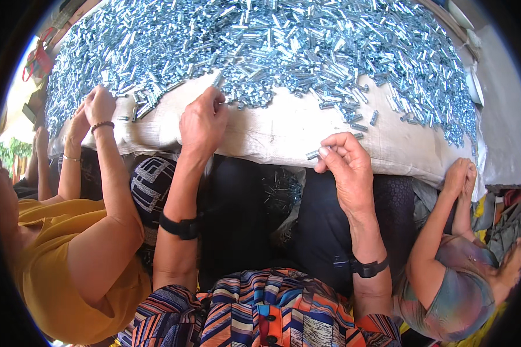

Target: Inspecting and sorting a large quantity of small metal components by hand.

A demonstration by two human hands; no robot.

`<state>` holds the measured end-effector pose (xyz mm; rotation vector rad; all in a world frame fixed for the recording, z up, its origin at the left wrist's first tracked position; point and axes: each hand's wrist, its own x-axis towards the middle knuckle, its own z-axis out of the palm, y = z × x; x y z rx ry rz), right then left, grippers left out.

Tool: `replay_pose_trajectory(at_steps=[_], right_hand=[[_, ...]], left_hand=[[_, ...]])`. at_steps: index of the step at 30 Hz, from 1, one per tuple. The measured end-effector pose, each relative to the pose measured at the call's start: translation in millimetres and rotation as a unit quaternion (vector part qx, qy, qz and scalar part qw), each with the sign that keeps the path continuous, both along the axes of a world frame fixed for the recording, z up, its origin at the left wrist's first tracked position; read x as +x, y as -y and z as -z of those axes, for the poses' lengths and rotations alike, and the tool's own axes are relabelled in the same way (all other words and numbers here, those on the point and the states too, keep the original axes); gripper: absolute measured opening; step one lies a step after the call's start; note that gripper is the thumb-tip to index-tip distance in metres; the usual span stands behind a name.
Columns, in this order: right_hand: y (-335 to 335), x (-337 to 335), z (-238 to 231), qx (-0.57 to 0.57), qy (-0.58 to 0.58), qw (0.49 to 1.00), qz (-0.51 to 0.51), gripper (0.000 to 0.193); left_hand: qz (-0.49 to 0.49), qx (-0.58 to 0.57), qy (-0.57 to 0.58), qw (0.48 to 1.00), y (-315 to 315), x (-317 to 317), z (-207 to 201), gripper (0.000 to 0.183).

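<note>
A wide heap of small shiny metal tubes (255,40) covers the far part of a pale cloth-covered table (260,130). My left hand (204,122) is closed at the heap's near edge, with a small metal tube (216,79) poking up from its fingertips. Nearer to me and to the right, my right hand (348,165) pinches another metal tube (312,155) between thumb and fingers, above the cloth's front edge. Just beyond those fingers lie a few loose tubes (358,126). Whether either palm holds more pieces is hidden.
A person in a mustard top (81,260) works close on my left, hands together at the heap. At my right sits another person in a multicoloured top (460,283), hands at the table's edge. Between my legs hangs a clear plastic bag (292,217) with dark small pieces.
</note>
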<state>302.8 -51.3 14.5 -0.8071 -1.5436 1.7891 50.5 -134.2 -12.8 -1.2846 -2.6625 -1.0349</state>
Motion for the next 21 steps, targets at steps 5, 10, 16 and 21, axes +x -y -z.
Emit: replay_pose_trajectory(at_steps=[5, 10, 16, 21], right_hand=[[4.4, 1.7, 2.6, -0.043, -0.048, 0.998, 0.006, 0.006], [7.4, 2.7, 2.9, -0.078, -0.089, 0.993, 0.001, 0.004], [9.2, -0.9, 0.5, -0.078, -0.101, 0.992, 0.016, 0.006], [16.0, -8.5, 0.0, -0.069, -0.107, 0.992, 0.009, 0.004]], left_hand=[[0.032, -0.003, -0.114, 0.993, 1.8, 8.0, 6.5, 0.010], [0.036, -0.029, -0.089, 0.995, 5.1, 5.0, -0.5, 0.008], [0.144, 0.239, 0.570, 0.773, 20.5, 34.2, -24.0, 0.006], [0.224, 0.215, 0.634, 0.708, 22.1, 77.6, -29.4, 0.005]])
